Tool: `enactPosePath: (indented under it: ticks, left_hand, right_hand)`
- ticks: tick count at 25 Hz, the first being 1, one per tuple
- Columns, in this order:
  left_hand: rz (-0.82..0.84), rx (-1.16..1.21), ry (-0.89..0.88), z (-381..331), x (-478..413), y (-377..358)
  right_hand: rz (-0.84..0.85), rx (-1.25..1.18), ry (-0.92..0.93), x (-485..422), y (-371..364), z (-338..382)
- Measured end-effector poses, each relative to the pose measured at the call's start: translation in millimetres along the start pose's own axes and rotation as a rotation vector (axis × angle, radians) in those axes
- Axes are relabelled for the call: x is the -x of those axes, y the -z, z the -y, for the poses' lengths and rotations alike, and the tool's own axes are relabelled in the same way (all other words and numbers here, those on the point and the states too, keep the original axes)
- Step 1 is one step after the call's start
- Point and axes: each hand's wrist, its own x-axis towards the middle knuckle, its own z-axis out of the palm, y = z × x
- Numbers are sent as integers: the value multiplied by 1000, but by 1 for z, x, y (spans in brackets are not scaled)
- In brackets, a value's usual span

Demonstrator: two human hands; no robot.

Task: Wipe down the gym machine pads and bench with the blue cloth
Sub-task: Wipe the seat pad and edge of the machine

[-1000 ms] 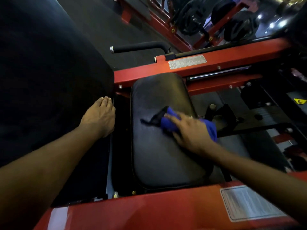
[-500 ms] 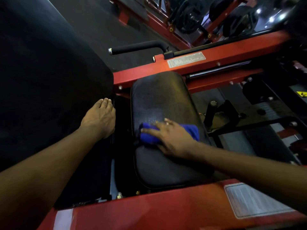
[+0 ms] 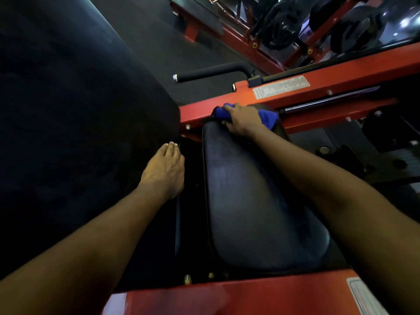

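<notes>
Wiping: right hand [image 3: 242, 120] pressed on cloth [image 3: 267, 116] at the far end of seat pad [image 3: 250, 201], with fingers curled round the blue bundle, gripping it.
Cloth spot: bunched under the palm, touching the pad's top edge, just beside red frame [image 3: 341, 84]; blue showing on both sides of the hand.
Resting: left hand [image 3: 163, 171] laid flat on the edge of big back pad [image 3: 79, 133], with fingers straight, together, holding nothing.
Pad surface: black, faint sheen along the middle.
Beyond: black handle [image 3: 209, 73] jutting from the frame; weight plates [image 3: 354, 30] at top right.
</notes>
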Motion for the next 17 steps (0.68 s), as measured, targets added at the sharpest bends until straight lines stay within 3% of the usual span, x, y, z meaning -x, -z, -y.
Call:
enactPosePath:
  ticks: [4,6,11,17]
  left_hand:
    - [24,10,-2,1,0,1]
    - [13,7,4,0,1,0]
    - [5,10,7,0,1,-1]
    - [-6,17,11,-1,0,1]
  right_hand:
    - [75,8,310,19,-8,21]
    - [53,-7,286,5,-8,16]
    - [42,-16,-17,-45,-11,28]
    - [38,40,226,3,-17,66]
